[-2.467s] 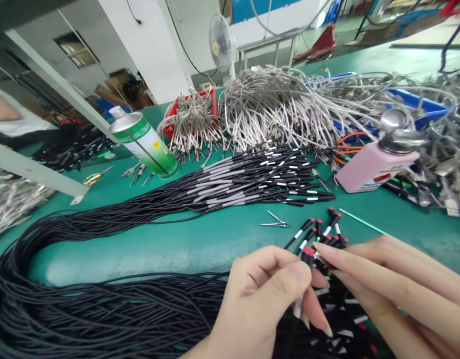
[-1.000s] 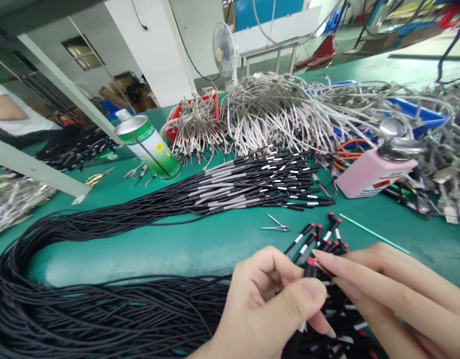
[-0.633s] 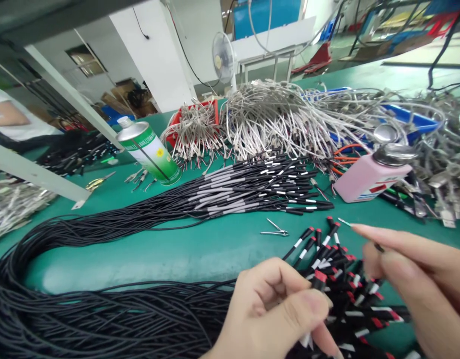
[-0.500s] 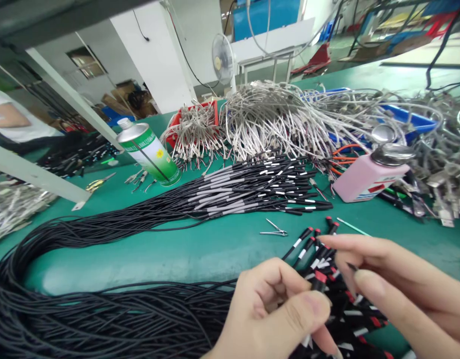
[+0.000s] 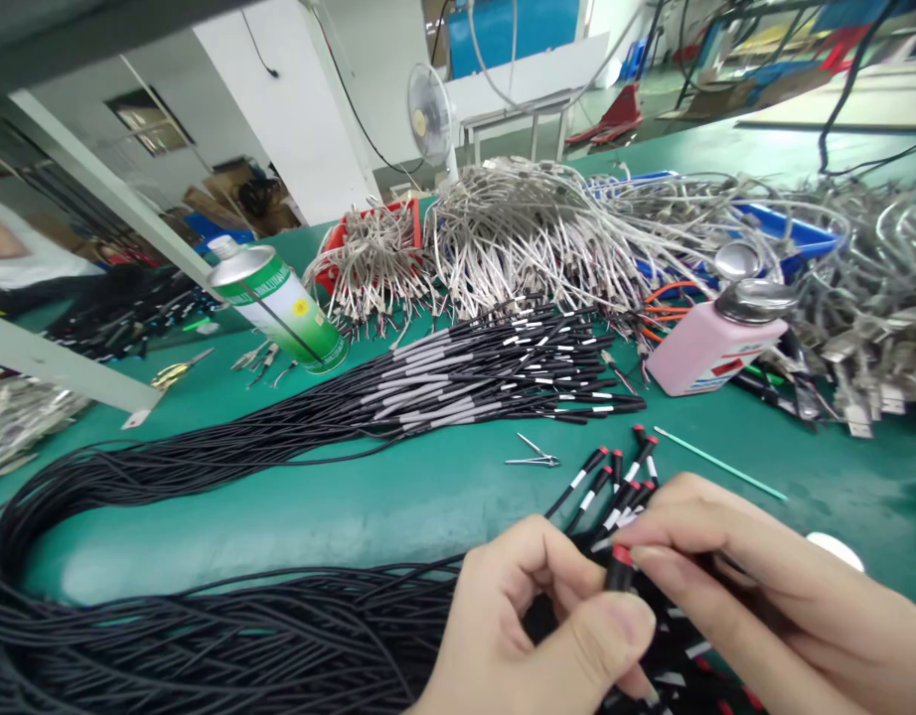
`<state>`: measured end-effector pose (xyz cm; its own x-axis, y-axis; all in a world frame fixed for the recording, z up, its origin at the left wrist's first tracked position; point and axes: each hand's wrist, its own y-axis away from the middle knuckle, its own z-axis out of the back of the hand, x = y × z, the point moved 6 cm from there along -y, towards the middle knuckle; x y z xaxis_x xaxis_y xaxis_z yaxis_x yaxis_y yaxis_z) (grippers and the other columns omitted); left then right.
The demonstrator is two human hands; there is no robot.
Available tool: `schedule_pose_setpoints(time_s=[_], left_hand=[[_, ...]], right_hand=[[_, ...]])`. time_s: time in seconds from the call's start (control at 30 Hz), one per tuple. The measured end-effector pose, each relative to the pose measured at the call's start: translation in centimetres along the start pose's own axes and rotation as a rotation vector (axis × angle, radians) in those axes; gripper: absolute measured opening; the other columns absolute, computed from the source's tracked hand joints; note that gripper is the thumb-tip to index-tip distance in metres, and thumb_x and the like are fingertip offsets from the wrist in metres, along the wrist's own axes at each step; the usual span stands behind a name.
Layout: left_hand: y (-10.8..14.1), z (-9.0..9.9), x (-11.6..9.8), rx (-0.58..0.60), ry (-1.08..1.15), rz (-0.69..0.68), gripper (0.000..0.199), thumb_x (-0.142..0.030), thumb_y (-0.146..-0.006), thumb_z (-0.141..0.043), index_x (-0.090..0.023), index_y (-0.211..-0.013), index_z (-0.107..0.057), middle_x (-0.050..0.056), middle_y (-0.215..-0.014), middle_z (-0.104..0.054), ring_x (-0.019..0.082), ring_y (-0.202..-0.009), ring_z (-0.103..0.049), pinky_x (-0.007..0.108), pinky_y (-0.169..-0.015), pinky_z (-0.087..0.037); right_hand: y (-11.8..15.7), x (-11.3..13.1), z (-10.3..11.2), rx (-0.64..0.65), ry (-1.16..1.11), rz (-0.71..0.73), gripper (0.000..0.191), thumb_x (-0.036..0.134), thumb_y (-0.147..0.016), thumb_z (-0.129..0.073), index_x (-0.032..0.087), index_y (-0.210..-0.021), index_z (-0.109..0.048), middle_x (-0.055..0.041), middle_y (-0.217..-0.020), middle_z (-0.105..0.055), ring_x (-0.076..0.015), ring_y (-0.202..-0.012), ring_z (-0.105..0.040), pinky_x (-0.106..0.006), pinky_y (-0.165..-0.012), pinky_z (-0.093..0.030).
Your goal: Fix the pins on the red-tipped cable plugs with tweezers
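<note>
My left hand (image 5: 536, 626) is closed around a black cable end, its thumb and fingers pressed together just below the cable's red tip (image 5: 621, 554). From the right, my right hand (image 5: 756, 586) brings its thumb and index finger together in a pinch at that same red tip. Any small part between those fingertips is hidden. Around and beneath both hands lie several more black cable ends (image 5: 596, 487) with red tips and white labels. Their long black cables (image 5: 227, 636) run off to the left in a thick bundle.
A second row of black cables with grey sleeves (image 5: 420, 392) lies behind. Tweezers (image 5: 534, 457) and a thin green stick (image 5: 718, 464) rest on the green table. Further back stand a pink bottle (image 5: 707, 348), a green-white can (image 5: 283, 308), a red bin (image 5: 417, 223) and heaped grey cables (image 5: 518, 228).
My right thumb and index finger have moved left and closed at the red tip; they were apart before. The left hand keeps its hold. The view has shifted slightly.
</note>
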<state>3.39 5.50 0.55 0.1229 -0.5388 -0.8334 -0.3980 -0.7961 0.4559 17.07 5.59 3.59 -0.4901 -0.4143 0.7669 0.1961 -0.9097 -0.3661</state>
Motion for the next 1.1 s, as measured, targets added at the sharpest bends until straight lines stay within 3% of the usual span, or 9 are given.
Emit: schedule_pose_setpoints(time_s=[0.27,0.37,0.47,0.6,0.7,0.83,1.0,1.1], left_hand=[[-0.6,-0.4,0.2,0.121,0.003,-0.054,0.041,-0.055,-0.078,-0.065,-0.016,-0.074,-0.055,-0.001,-0.053,-0.055,0.007,-0.048,-0.042,0.022,-0.053,-0.030],[-0.8,-0.5,-0.1,0.129,0.054,-0.095,0.040,-0.053,-0.078,-0.066,-0.014,-0.075,-0.059,-0.001,-0.051,-0.054,0.007,-0.047,-0.042,0.022,-0.053,-0.031],[-0.8,-0.5,-0.1,0.137,0.086,-0.118,0.039,-0.052,-0.082,-0.063,-0.013,-0.078,-0.063,-0.001,-0.051,-0.054,0.008,-0.047,-0.044,0.022,-0.053,-0.032],[-0.9,-0.4,0.0,0.152,0.114,-0.138,0.041,-0.052,-0.085,-0.058,-0.012,-0.078,-0.064,-0.001,-0.049,-0.052,0.007,-0.045,-0.043,0.021,-0.053,-0.035],[-0.9,-0.6,0.0,0.163,0.110,-0.134,0.042,-0.053,-0.084,-0.058,-0.012,-0.077,-0.062,-0.001,-0.049,-0.052,0.007,-0.045,-0.041,0.021,-0.054,-0.036],[-0.9,-0.8,0.0,0.132,0.051,-0.083,0.045,-0.059,-0.077,-0.064,-0.015,-0.074,-0.056,-0.001,-0.050,-0.052,0.007,-0.044,-0.040,0.021,-0.051,-0.032],[-0.8,-0.6,-0.4,0.063,-0.043,-0.076,0.047,-0.062,-0.074,-0.065,-0.017,-0.070,-0.051,0.000,-0.052,-0.055,0.009,-0.048,-0.044,0.024,-0.053,-0.033],[-0.9,-0.6,-0.5,0.065,-0.062,-0.090,0.045,-0.060,-0.075,-0.065,-0.017,-0.070,-0.051,0.000,-0.053,-0.056,0.009,-0.048,-0.044,0.024,-0.054,-0.033]], right_hand=[[-0.6,-0.1,0.4,0.022,0.037,0.004,0.012,0.021,-0.093,-0.049,0.027,-0.087,-0.057,0.0052,-0.070,-0.056,-0.0062,-0.059,-0.057,-0.009,-0.052,-0.049],[0.4,-1.1,0.9,-0.006,0.133,-0.025,0.022,0.031,-0.094,-0.047,0.029,-0.113,-0.058,0.0005,-0.096,-0.064,-0.0118,-0.082,-0.064,-0.016,-0.064,-0.055],[1.3,-1.7,1.3,-0.042,0.224,-0.062,0.040,0.037,-0.095,-0.043,0.031,-0.133,-0.051,-0.0015,-0.122,-0.060,-0.0202,-0.113,-0.057,-0.024,-0.081,-0.055],[1.0,-0.6,1.0,-0.048,0.135,0.049,0.041,0.029,-0.094,-0.045,0.036,-0.135,-0.048,-0.0001,-0.108,-0.064,-0.0143,-0.098,-0.063,-0.016,-0.074,-0.053],[0.3,-0.1,0.6,-0.077,0.066,0.037,0.031,0.033,-0.092,-0.052,0.036,-0.122,-0.057,0.0012,-0.097,-0.065,-0.0113,-0.083,-0.064,-0.014,-0.065,-0.051],[0.0,-0.4,0.2,-0.128,-0.095,-0.120,0.006,0.031,-0.089,-0.058,0.033,-0.089,-0.063,0.0055,-0.077,-0.062,-0.0083,-0.065,-0.058,-0.013,-0.054,-0.046],[0.2,-0.5,0.5,-0.178,-0.129,-0.177,0.004,0.038,-0.084,-0.064,0.036,-0.084,-0.068,0.0074,-0.080,-0.065,-0.0090,-0.070,-0.057,-0.011,-0.062,-0.048],[0.1,-0.9,0.5,-0.130,-0.173,-0.210,0.005,0.037,-0.085,-0.063,0.036,-0.082,-0.067,0.0080,-0.077,-0.064,-0.0082,-0.068,-0.058,-0.010,-0.064,-0.048]])
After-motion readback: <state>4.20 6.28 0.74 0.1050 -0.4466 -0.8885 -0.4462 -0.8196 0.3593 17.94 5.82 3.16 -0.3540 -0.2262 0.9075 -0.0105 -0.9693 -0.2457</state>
